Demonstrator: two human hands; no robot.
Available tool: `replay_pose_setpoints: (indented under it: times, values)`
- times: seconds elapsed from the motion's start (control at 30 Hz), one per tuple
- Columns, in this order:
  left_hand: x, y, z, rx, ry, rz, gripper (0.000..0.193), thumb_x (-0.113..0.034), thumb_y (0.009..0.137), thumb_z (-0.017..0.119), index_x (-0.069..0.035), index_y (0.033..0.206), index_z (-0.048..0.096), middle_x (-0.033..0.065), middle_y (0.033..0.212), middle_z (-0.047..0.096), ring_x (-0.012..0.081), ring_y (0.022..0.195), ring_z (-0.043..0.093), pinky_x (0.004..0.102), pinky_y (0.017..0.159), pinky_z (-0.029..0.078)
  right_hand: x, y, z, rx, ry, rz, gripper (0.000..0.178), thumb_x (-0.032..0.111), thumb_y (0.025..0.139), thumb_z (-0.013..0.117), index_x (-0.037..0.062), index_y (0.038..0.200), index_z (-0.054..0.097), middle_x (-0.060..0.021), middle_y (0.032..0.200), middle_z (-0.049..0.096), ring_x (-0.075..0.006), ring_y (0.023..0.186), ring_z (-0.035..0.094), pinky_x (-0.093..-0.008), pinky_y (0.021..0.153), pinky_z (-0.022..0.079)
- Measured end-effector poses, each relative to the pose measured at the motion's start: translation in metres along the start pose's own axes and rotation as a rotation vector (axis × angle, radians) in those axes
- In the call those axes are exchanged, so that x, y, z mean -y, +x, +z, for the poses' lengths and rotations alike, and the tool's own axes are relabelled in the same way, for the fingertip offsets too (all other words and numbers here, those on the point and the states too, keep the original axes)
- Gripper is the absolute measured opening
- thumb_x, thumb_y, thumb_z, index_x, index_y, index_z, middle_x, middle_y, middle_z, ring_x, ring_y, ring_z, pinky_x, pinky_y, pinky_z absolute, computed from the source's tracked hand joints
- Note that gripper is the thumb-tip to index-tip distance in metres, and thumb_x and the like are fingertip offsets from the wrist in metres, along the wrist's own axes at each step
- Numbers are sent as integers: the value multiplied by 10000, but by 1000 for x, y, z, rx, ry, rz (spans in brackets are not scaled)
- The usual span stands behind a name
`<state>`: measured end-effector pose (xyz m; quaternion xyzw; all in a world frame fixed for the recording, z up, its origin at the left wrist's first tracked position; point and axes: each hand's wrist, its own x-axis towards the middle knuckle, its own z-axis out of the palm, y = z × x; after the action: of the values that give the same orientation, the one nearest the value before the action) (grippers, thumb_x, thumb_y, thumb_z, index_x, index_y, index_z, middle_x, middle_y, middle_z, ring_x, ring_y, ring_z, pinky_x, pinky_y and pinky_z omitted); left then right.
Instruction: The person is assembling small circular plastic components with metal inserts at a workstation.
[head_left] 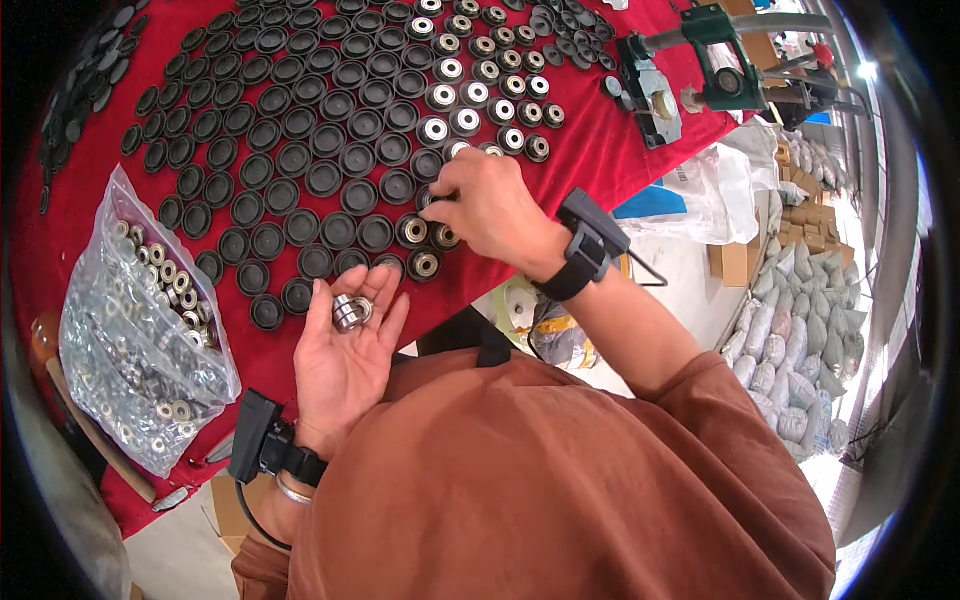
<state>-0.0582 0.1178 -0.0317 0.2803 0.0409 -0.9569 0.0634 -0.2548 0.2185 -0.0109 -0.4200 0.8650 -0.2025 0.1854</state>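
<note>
My left hand [345, 365] is palm up near the table's front edge, fingers loosely curled, with a few shiny ball bearings [350, 312] resting in it. Over the front rows of round black caps [328, 178], my right hand [490, 205] points down with thumb and fingertips pinched together. Whatever lies between them is hidden by the fingers. Caps with metal bearings seated in them [424, 264] stand just below that hand and in several rows beyond it. The caps on the left are without bearings.
A clear plastic bag of bearings [150, 340] lies at the left on the red cloth [560, 215]. A green hand press [715, 60] stands at the far right. More black parts lie at the far left. Stacked sacks [790, 345] and boxes are on the floor at right.
</note>
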Motion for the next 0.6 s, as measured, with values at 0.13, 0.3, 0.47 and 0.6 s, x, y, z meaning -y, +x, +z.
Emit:
replay_pose_setpoints:
  times: [0.13,0.3,0.47,0.6]
  values:
    - [3,0,8,-84,-7,-4,417,-338,970,343,2,1164,486,157,1207,519,280,1206,438,434,1042,336,12,1,-8,63,-132,-29,176,155,677,689,15,776,650,-175,789,581,-339,771,593,-414,679,491]
    - [1,1,-2,26,0,-82,446,-361,974,320,-4,1205,453,131,1184,525,246,1152,472,391,994,378,71,-30,0,74,314,-289,176,176,702,635,10,761,635,-161,757,561,-316,750,584,-391,664,493]
    - [6,-2,9,-85,164,-77,494,-388,972,311,20,1223,433,108,1196,501,205,1117,478,366,945,402,73,-33,10,147,359,-206,135,93,728,633,10,833,648,-121,771,596,-268,720,593,-349,635,493]
    - [7,-2,11,-43,214,-69,513,-406,970,303,20,1226,431,112,1212,490,213,1124,473,379,956,392,71,-37,10,231,384,-228,94,82,719,577,-2,735,619,-154,735,565,-323,694,576,-381,626,482]
